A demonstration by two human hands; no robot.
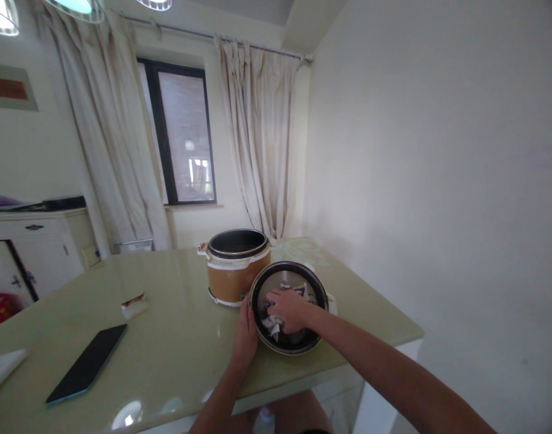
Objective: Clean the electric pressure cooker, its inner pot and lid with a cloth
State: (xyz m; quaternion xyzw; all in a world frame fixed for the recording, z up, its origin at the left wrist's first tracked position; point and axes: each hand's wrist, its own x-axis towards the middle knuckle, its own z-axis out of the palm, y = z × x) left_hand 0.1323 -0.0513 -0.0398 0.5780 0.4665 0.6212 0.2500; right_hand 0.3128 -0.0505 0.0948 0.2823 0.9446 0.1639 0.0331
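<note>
A round cooker lid (318,289) with a black sealing ring is tilted up near the table's front edge, its metallic inside facing me. My left hand (245,333) grips its left rim, fingers along the outer side and partly hidden behind it. Inside the lid, my right hand (287,308) presses a crumpled whitish cloth (272,325) with dark patches against the inner face. The fingers are bunched over the cloth. Just behind the lid stands the tan and white electric cooker body (228,280), upright, with its dark inner pot (238,243) uncovered.
The pale green glossy table (176,343) carries a dark phone or tablet (88,364) and a small white packet (134,305) on the left. A white object (2,367) lies at the left edge. A plain wall (429,181) rises along the right side.
</note>
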